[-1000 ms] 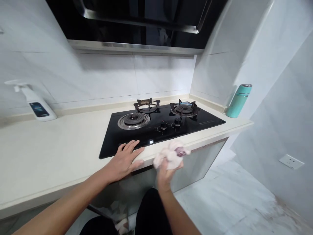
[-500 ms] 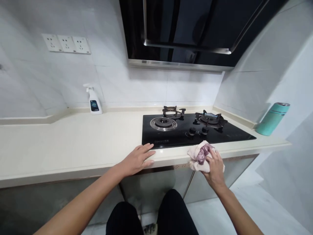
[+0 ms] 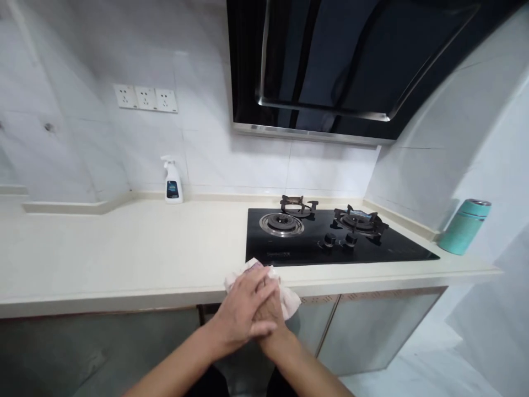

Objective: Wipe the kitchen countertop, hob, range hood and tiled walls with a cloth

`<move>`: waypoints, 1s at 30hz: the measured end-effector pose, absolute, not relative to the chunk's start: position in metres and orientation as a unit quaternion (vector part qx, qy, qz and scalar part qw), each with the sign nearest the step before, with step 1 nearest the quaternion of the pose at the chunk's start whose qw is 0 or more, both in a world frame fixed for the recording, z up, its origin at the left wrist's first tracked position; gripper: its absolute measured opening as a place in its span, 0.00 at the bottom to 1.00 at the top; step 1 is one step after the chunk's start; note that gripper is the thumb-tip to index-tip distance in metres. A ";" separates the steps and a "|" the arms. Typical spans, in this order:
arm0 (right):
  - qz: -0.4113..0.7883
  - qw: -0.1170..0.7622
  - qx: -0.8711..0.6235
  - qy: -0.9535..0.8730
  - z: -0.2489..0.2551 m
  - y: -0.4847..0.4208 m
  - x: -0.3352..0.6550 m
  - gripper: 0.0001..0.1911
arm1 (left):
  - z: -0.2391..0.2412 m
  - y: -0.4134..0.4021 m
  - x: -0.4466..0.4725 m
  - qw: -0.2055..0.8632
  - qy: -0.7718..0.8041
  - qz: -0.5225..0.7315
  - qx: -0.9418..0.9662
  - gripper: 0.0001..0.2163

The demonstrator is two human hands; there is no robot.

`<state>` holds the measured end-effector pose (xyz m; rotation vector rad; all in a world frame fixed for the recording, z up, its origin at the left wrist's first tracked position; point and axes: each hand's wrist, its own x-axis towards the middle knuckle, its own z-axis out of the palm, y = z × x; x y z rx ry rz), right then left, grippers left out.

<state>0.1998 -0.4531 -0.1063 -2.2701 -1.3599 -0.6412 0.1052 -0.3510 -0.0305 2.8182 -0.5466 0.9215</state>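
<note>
My two hands meet at the front edge of the cream counter [image 3: 124,259], just left of the black gas hob [image 3: 330,245]. My left hand [image 3: 242,309] lies over my right hand [image 3: 270,317], fingers closed together around a crumpled pinkish-white cloth [image 3: 289,300]. The cloth sticks out above and to the right of the hands. My right hand is mostly covered by the left.
A white spray bottle [image 3: 172,182] stands at the back wall. A teal flask [image 3: 465,226] sits at the counter's right end. Two burners and two knobs [image 3: 339,240] are on the hob, a black hood [image 3: 330,66] hangs above, sockets [image 3: 145,97] on the wall.
My left hand left the counter edge and closed over my right hand and the cloth. The right hand brought the cloth leftward. The view shifted up and left.
</note>
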 end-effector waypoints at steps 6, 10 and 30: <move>-0.173 0.181 -0.701 -0.667 -0.057 -0.517 0.215 0.48 | -0.056 -0.361 0.099 -0.035 -0.128 0.278 0.951 0.48; -0.124 0.250 -0.677 -0.681 -0.026 -0.580 0.253 0.29 | -0.053 -0.374 0.107 -0.076 -0.037 0.244 0.966 0.46; -0.277 0.153 -0.830 -0.459 -0.077 -0.617 0.414 0.29 | -0.074 -0.447 0.185 -0.154 -0.073 0.354 0.920 0.23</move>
